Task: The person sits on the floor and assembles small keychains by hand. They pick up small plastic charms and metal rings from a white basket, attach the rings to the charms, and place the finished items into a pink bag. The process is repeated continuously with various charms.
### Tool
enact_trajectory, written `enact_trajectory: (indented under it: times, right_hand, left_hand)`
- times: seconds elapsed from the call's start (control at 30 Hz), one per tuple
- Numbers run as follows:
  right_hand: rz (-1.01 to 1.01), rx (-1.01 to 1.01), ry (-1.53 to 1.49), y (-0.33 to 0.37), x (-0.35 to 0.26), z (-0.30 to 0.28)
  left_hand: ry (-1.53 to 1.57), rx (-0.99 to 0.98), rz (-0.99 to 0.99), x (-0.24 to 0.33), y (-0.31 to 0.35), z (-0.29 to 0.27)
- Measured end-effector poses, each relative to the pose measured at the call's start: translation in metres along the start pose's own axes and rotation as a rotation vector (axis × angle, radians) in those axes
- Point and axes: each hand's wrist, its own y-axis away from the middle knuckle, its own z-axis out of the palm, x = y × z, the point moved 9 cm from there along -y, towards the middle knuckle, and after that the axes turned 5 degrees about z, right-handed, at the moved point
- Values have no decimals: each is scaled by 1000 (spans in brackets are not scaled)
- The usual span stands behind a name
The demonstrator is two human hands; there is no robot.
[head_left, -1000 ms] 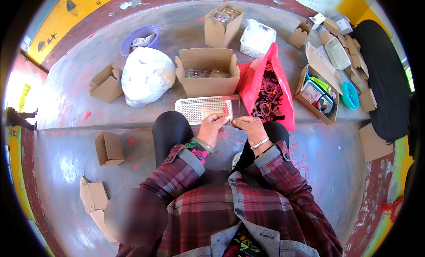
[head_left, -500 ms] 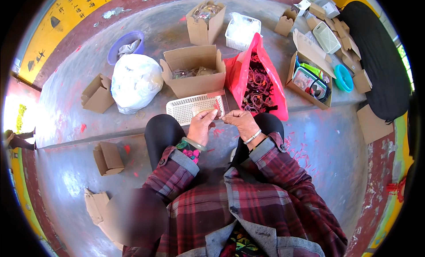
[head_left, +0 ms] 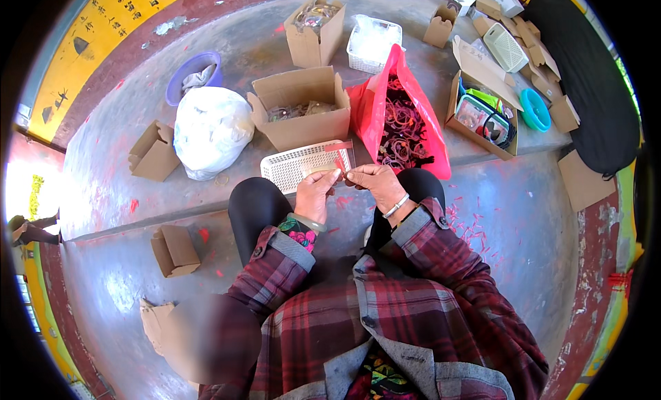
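Note:
My two hands meet in front of my knees, fingertips nearly touching. My left hand (head_left: pixel 314 197) is closed in a pinch on a small clear plastic packet (head_left: pixel 348 152) with a red strip, which stands up over the basket's edge. Close beside it, my right hand (head_left: pixel 380 186) pinches at the packet's lower right edge; what lies between those fingertips is too small to make out. Just beyond is a white perforated basket (head_left: pixel 275 171). Right of it a pink plastic bag (head_left: pixel 368 121) gapes, full of dark and reddish looped cords (head_left: pixel 403 128).
An open cardboard box (head_left: pixel 303 133) of clear packets stands behind the basket. Left are a stuffed white bag (head_left: pixel 212 135), a purple basin (head_left: pixel 180 83) and small boxes (head_left: pixel 153 155). Rightward sit a filled carton (head_left: pixel 482 135) and a teal basin (head_left: pixel 535 111). A raised step edge (head_left: pixel 138 229) crosses the floor.
The view has shifted slightly. My right hand has drawn a little closer to my left, its fingertips now at the packet's edge; my left hand keeps its pinch.

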Motion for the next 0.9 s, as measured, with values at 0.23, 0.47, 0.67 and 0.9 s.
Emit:
enact_trajectory:
  times: [0.23,0.47,0.67,0.9]
  right_hand:
    - [14,-32,0,2,1,3]
    - [-29,-22,-129,-2,3,2]
    - [-266,201,317,5,-19,-10]
    - [-771,481,950,41,-67,17]
  left_hand:
    - [52,-35,-25,1,2,6]
    - [69,-49,-45,-5,0,6]
    - [15,-8,-76,-2,5,9]
    - [-175,-42,-17,4,13,16]
